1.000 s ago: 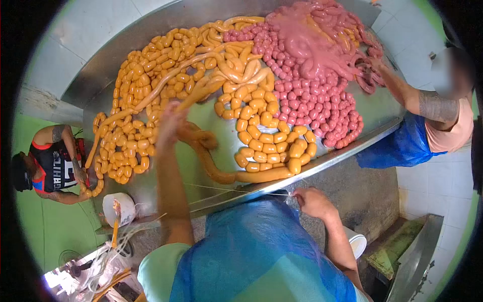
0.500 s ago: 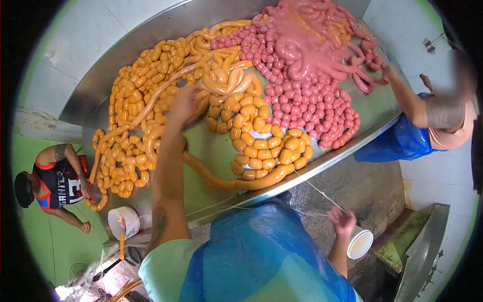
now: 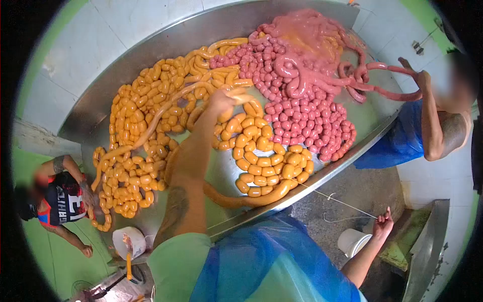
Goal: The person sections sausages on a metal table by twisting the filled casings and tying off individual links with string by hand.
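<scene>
My left hand (image 3: 221, 102) reaches over the metal table (image 3: 221, 171), its fingers closed on a smooth, unlinked length of orange sausage (image 3: 240, 95), slightly blurred. Out past the table's front edge, my right hand (image 3: 383, 225) grips a thin white string (image 3: 347, 202). That string runs taut, with a small knot or loop partway, to the end of a long orange sausage (image 3: 251, 200) lying along the edge. Beside this end sit rows of tied orange links (image 3: 259, 157). A loose string tail hangs below the taut part.
Pink links (image 3: 307, 118) and a pink unlinked heap (image 3: 312, 55) cover the table's right half. Another person (image 3: 432, 116) lifts a pink length there. A second person (image 3: 63, 194) stands at left. White buckets (image 3: 353, 242) (image 3: 129, 241) are below the table. More orange links (image 3: 136, 116) lie left.
My left hand has moved right onto the orange sausage loops. My right hand has gone outward to the right, drawing the string longer. The person at right has raised a pink length.
</scene>
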The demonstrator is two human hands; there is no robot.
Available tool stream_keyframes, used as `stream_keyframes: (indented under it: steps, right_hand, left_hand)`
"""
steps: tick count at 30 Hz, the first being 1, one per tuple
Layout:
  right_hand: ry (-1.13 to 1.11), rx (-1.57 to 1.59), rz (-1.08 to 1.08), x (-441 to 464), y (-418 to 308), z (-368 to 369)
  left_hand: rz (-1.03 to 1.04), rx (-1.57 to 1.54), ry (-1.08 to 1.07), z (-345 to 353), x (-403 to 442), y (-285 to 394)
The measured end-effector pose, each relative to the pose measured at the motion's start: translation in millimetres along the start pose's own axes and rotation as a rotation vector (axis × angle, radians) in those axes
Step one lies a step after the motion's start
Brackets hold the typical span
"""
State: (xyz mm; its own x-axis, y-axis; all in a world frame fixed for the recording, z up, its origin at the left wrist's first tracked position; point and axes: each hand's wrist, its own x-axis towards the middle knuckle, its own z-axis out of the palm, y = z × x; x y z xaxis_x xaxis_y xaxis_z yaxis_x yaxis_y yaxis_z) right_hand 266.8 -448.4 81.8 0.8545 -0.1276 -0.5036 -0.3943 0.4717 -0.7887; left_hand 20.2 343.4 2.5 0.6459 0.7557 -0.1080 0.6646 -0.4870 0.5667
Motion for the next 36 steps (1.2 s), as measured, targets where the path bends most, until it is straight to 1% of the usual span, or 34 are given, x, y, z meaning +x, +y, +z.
stream_keyframes:
  steps: [1, 2, 3, 4, 5, 6, 7, 8, 9, 10, 13, 14, 15, 18, 20, 22, 23, 24, 25, 26, 27, 28, 29, 30, 31, 33, 34, 35, 36]
  right_hand:
    - [0.009, 0.006, 0.007, -2, 3, -5]
    - [-0.005, 0.007, 0.01, 4, 2, -11]
    - [-0.024, 0.005, 0.013, 9, 1, -14]
    - [0.035, -0.04, 0.015, 5, 0, -11]
    - [0.037, -0.043, 0.02, 7, 0, -13]
    - [0.009, -0.025, 0.025, 11, -1, -20]
    - [-0.019, -0.007, 0.029, 15, -3, -27]
    - [-0.032, 0.014, 0.041, 15, -3, -28]
    - [-0.033, 0.01, 0.044, 13, -1, -26]
    - [-0.007, -0.006, 0.031, 8, 1, -21]
    - [0.025, -0.024, 0.008, 0, 4, -6]
    - [0.034, -0.025, 0.001, -1, 5, -4]
    - [0.039, -0.022, -0.001, -2, 5, -2]
    - [-0.013, -0.028, 0.005, -1, 3, 5]
    - [-0.051, -0.044, 0.005, 6, -4, 3]
    - [-0.079, -0.068, 0.012, 13, -18, -2]
    - [-0.1, -0.082, 0.025, 17, -21, -5]
    - [-0.025, -0.118, -0.004, 8, -25, 4]
    - [-0.011, -0.127, 0.008, 8, -30, 3]
    - [-0.081, -0.097, -0.001, 10, -33, -1]
    - [-0.156, -0.061, -0.012, 12, -34, -3]
    - [-0.185, -0.055, -0.007, 14, -37, -6]
    - [-0.179, -0.059, -0.001, 15, -37, -7]
    - [-0.195, -0.058, -0.003, 15, -36, -7]
    - [-0.206, -0.057, -0.003, 8, -32, -3]
    - [-0.147, -0.065, 0.008, -2, -24, 0]
    - [-0.153, -0.064, 0.01, -4, -22, -2]
    - [-0.165, -0.063, 0.007, -6, -21, -2]
    - [-0.14, -0.065, -0.001, -11, -19, -1]
  left_hand:
    - [0.074, -0.436, -0.097, -14, 8, -33]
    - [0.196, -0.737, -0.14, -65, -14, -22]
    - [-0.091, -0.78, -0.096, -113, -22, -33]
    - [-0.153, -0.564, 0.132, -158, -36, -21]
    - [-0.226, -0.634, 0.242, -192, -36, -40]
    - [-0.194, -0.761, 0.34, -214, -19, -81]
    - [-0.258, -0.709, 0.496, -236, -24, -87]
    - [-0.232, -0.679, 0.686, -246, -21, -109]
    - [-0.236, -0.677, 0.688, -237, -23, -112]
    - [-0.387, -0.194, 0.825, -223, -29, -108]
    - [-0.232, 0.271, 0.639, -132, -31, -125]
    - [-0.23, 0.186, 0.172, -105, -54, -90]
    - [0.069, 0.622, -0.174, -51, -58, -98]
    - [0.013, 0.406, 0.191, 57, -115, -102]
    - [-0.345, -0.772, -0.295, 17, -163, -50]
    - [-0.378, -0.819, -0.125, -23, -208, -41]
    - [-0.386, -0.585, -0.127, -60, -228, -33]
    - [-0.272, -0.378, -0.059, -83, -249, -55]
    - [-0.141, -0.353, 0.049, -108, -273, -73]
    - [-0.519, -0.414, 0.053, -154, -300, -49]
    - [-0.506, -0.408, 0.175, -179, -319, -68]
    - [-0.555, -0.13, 0.297, -201, -330, -90]
    - [-0.392, 0.013, 0.49, -212, -335, -140]
    - [-0.223, 0.155, 0.674, -206, -337, -178]
    - [-0.225, 0.16, 0.662, -192, -333, -168]
    - [-0.658, 0.791, 0.49, -145, -315, -135]
    - [-0.402, 0.591, 0.484, -115, -304, -87]
    - [-0.167, 0.373, 0.426, -85, -294, -39]
    - [0.148, 0.175, 0.296, -48, -291, 4]
